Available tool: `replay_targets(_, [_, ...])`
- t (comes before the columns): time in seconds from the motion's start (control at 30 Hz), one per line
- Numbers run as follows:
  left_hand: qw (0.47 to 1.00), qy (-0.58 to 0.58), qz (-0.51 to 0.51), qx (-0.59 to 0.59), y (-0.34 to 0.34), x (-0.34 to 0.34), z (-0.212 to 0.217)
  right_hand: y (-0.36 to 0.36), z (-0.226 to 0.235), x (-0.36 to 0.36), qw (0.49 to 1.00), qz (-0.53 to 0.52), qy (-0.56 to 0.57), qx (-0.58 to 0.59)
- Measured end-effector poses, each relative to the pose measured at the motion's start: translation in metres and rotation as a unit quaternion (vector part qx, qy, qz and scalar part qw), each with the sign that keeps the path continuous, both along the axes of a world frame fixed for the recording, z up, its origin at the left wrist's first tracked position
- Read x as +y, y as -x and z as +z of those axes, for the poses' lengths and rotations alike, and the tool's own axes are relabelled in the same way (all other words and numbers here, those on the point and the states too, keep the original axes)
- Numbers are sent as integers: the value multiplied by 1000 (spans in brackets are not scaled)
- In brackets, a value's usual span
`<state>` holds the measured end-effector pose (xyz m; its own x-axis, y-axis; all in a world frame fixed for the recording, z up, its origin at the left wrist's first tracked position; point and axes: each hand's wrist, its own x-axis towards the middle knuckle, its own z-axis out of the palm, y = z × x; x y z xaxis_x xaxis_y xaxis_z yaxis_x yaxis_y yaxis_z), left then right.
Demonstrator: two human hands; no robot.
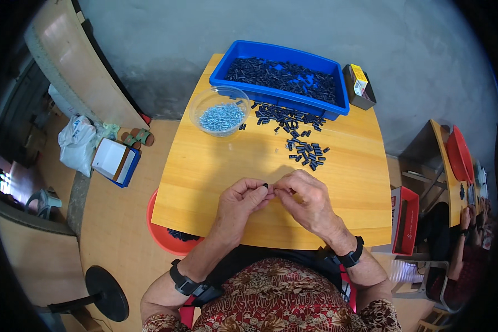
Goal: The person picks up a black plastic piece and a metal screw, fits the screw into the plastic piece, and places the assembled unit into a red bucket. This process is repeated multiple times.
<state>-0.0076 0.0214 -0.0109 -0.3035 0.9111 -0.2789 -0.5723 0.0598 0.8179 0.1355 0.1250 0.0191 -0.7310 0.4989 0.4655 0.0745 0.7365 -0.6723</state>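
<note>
My left hand (242, 200) pinches a small black plastic piece (265, 186) at its fingertips above the near part of the wooden table (205, 171). My right hand (304, 200) meets it fingertip to fingertip and seems to pinch a tiny part, too small to make out. Farther out on the table lie several loose small black pieces (301, 141). A clear round bowl of silvery screws (220, 113) stands at the far left. A blue bin (282, 77) filled with more black pieces stands along the far edge.
A dark box holding a yellow-and-white carton (358, 86) sits at the table's far right corner. A red basin (163, 232) shows under the near left edge. Bags and a white box (115, 160) lie on the floor at left. Another person (470, 243) sits at right.
</note>
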Motion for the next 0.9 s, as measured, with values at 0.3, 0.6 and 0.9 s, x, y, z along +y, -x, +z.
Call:
replay_targets(0.3, [984, -57, -17, 166, -6, -4, 3, -6, 18, -3, 1000, 16, 13, 13])
replay_targets(0.6, [973, -52, 2, 226, -4, -5, 0, -4, 17, -3, 999, 33, 41, 8])
replay_targets(0.9, [940, -21, -12, 340, -5, -7, 5, -6, 24, 1, 995, 69, 0, -67])
